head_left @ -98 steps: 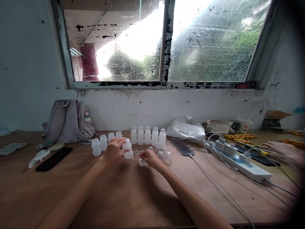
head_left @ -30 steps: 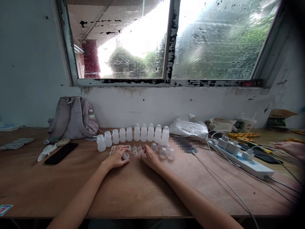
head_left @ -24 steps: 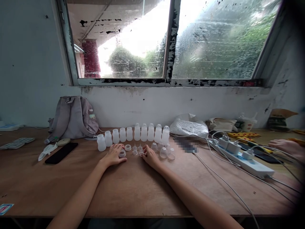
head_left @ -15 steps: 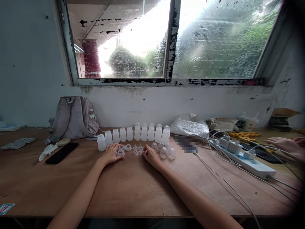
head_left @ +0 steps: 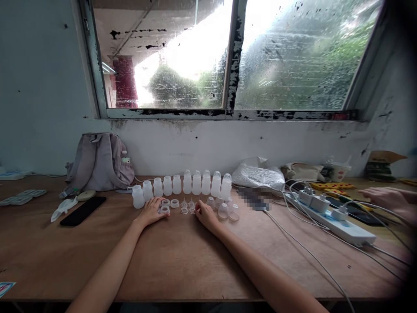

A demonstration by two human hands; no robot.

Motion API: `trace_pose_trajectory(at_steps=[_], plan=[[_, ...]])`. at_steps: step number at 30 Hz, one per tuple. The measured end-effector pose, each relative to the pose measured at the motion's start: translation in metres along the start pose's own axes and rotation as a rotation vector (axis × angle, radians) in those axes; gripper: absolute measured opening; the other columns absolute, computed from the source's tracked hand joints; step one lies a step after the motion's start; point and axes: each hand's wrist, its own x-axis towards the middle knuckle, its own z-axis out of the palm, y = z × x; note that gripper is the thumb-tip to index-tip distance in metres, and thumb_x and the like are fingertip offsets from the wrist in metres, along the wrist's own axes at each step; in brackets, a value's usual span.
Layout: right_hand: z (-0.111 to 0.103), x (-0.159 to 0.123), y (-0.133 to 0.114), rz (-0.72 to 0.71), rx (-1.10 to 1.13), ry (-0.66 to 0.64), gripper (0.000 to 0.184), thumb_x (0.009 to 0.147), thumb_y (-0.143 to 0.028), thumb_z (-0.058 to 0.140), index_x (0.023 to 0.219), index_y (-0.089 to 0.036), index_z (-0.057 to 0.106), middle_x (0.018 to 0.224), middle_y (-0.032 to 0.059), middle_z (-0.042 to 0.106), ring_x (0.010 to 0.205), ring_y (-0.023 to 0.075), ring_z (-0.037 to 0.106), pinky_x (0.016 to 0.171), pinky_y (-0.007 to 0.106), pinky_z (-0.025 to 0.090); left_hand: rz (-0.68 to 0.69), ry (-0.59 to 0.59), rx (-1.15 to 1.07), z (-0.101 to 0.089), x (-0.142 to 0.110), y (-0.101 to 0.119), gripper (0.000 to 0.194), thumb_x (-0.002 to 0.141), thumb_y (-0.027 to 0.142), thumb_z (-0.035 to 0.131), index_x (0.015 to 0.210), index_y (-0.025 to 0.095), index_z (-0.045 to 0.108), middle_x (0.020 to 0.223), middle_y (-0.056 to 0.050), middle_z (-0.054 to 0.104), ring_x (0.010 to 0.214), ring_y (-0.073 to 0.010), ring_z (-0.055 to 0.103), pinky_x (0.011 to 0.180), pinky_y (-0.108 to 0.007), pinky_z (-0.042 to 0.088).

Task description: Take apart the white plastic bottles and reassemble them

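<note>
My left hand (head_left: 150, 212) lies on the table with thumb and fingers apart, curved beside several translucent bottle collars (head_left: 165, 210); some are partly hidden by the fingers. My right hand (head_left: 206, 216) rests with curled fingers beside several clear bottle nipples (head_left: 184, 208). Its fingertips meet the rightmost nipple's edge, and whatever they may pinch is hidden. Behind the hands stands a curved row of frosted baby bottles: open-necked bottles (head_left: 138, 198) on the left and bottles with clear domed tops (head_left: 206, 182) on the right. Several loose clear caps (head_left: 223, 210) sit right of my right hand.
A black phone (head_left: 83, 211), a white wrapper (head_left: 63, 208) and a grey backpack (head_left: 97, 163) are at left. Rightward are a silver package (head_left: 259, 174), a power strip (head_left: 348, 231) with trailing cables, and another person's hand (head_left: 384, 199).
The bottle my left hand held 3.3 s ago is out of it. That hand has since slid left, uncovering the collars. My right hand has barely moved over the last second.
</note>
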Motion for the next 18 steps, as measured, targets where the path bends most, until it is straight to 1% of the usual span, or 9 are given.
trace_pose_trajectory(at_steps=[4,7,9,12,14,16,18], plan=[[-0.002,-0.002,-0.003,-0.006,-0.031,0.021,0.01,0.071,-0.01,0.046,0.074,-0.019,0.048,0.067,0.0002,0.056,0.065,0.0143,0.053,0.059,0.022,0.037,0.032,0.043,-0.003,-0.003,-0.001,0.005,0.062,0.068,0.06,0.052,0.117,0.022,0.043,0.119,-0.006,0.048,0.111,-0.0255,0.041,0.093,-0.039,0.03],[-0.008,0.002,-0.008,-0.002,-0.06,0.076,0.01,0.074,-0.012,0.044,0.08,-0.019,0.048,0.078,0.003,0.057,0.07,0.0152,0.054,0.064,0.024,0.039,0.06,0.079,-0.002,-0.005,0.0,0.01,0.06,0.069,0.059,0.051,0.115,0.021,0.045,0.119,-0.008,0.048,0.111,-0.0258,0.042,0.094,-0.041,0.029],[-0.016,0.014,-0.013,0.01,-0.086,0.119,0.014,0.078,-0.014,0.04,0.089,-0.018,0.048,0.085,0.0055,0.057,0.072,0.0157,0.053,0.066,0.026,0.04,0.079,0.099,-0.004,-0.006,0.001,0.015,0.056,0.072,0.057,0.05,0.115,0.021,0.046,0.118,-0.008,0.049,0.111,-0.0256,0.042,0.094,-0.041,0.029],[-0.031,0.047,-0.02,0.027,-0.139,0.146,0.024,0.082,-0.016,0.034,0.104,-0.016,0.045,0.09,0.0077,0.056,0.071,0.0164,0.054,0.064,0.027,0.04,0.109,0.117,-0.016,-0.009,0.001,0.023,0.048,0.077,0.052,0.047,0.114,0.021,0.046,0.117,-0.008,0.051,0.111,-0.0241,0.043,0.094,-0.04,0.03],[-0.041,0.078,-0.026,0.023,-0.187,0.145,0.026,0.083,-0.017,0.034,0.107,-0.016,0.045,0.097,0.0103,0.055,0.077,0.0184,0.054,0.067,0.029,0.04,0.129,0.127,-0.026,-0.011,0.0,0.029,0.043,0.081,0.048,0.043,0.114,0.021,0.046,0.116,-0.007,0.052,0.111,-0.0229,0.043,0.095,-0.04,0.03],[-0.048,0.112,-0.032,0.009,-0.249,0.134,0.026,0.084,-0.017,0.034,0.105,-0.016,0.049,0.104,0.0128,0.053,0.092,0.0225,0.051,0.077,0.033,0.037,0.149,0.141,-0.033,-0.014,-0.001,0.033,0.039,0.083,0.045,0.04,0.114,0.021,0.046,0.116,-0.007,0.051,0.111,-0.0221,0.043,0.095,-0.039,0.031],[-0.051,0.142,-0.036,-0.025,-0.31,0.099,0.026,0.083,-0.019,0.039,0.106,-0.018,0.051,0.109,0.0125,0.052,0.107,0.0255,0.041,0.09,0.04,0.028,0.166,0.157,-0.036,-0.016,-0.001,0.035,0.037,0.084,0.042,0.04,0.113,0.021,0.046,0.116,-0.007,0.051,0.111,-0.0218,0.043,0.094,-0.038,0.033]])
